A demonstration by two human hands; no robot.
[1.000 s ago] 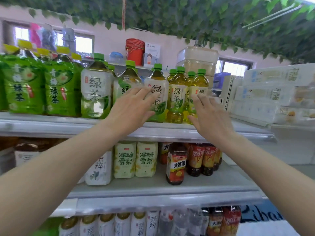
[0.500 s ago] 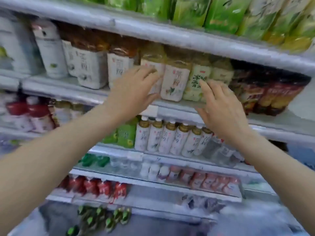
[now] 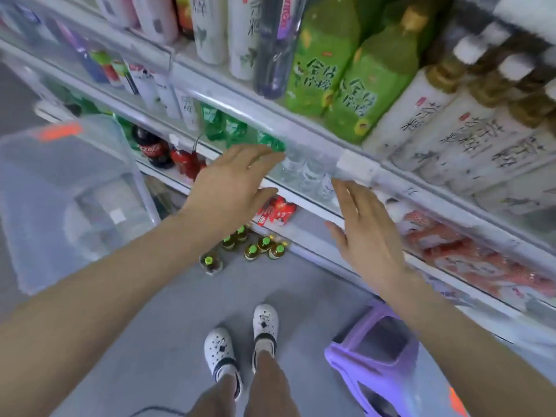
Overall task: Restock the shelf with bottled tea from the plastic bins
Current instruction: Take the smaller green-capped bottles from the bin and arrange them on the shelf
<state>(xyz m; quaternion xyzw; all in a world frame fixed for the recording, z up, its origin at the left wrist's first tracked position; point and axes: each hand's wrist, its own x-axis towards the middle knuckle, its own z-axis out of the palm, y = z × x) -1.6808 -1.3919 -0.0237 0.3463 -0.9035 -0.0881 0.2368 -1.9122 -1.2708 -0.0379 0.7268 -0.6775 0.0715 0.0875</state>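
I look down along the shelf unit (image 3: 301, 127). My left hand (image 3: 231, 182) and my right hand (image 3: 361, 224) hover in front of its lower shelves, fingers straight, holding nothing. Several small green-capped tea bottles (image 3: 252, 246) stand on the grey floor at the foot of the shelf, far below my hands. A clear plastic bin (image 3: 69, 188) with orange latches stands at the left. Green tea bottles (image 3: 340, 82) and white-labelled tea bottles (image 3: 451, 127) fill the shelf above my hands.
A purple plastic stool (image 3: 376, 353) stands on the floor at the lower right, beside my feet in white clogs (image 3: 240, 338). Cola bottles (image 3: 153, 145) and red packs (image 3: 276, 210) sit on the lower shelves. Another orange-marked bin edge (image 3: 457, 398) shows bottom right.
My view has swung down from the top shelf to the lower shelves and the floor. Both hands stayed extended and empty, dropping away from the green tea bottles.
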